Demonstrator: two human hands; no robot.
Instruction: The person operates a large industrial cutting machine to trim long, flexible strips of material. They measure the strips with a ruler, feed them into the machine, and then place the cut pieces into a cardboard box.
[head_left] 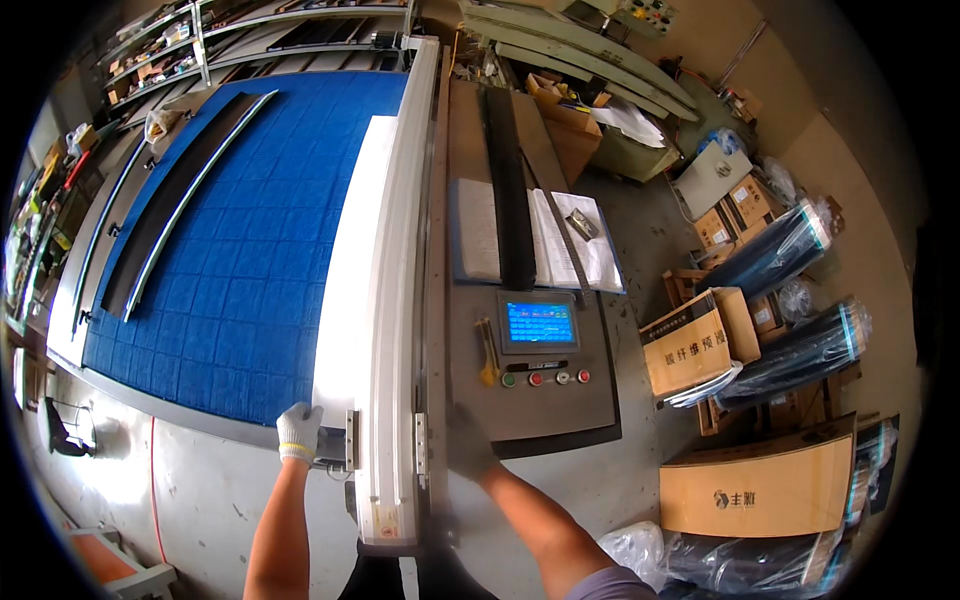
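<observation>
My left hand [298,430], in a pale knitted glove with a yellow band, is at the near edge of the blue-covered table [250,280]. Its fingers are curled at the near corner of a long white sheet [345,300]. That sheet lies along the left side of a long white machine beam [390,330], which crosses the table away from me. On the beam's other side, my right hand [470,445] is dark and smeared by motion, close to the beam's rail; its fingers cannot be made out.
A long dark strip [180,200] lies on the blue surface. Right of the beam, a panel has a lit screen [538,323], push buttons [536,379] and an open binder [580,240]. Cardboard boxes [755,490] and plastic-wrapped rolls [795,355] stand far right. Shelves [150,55] are at the back left.
</observation>
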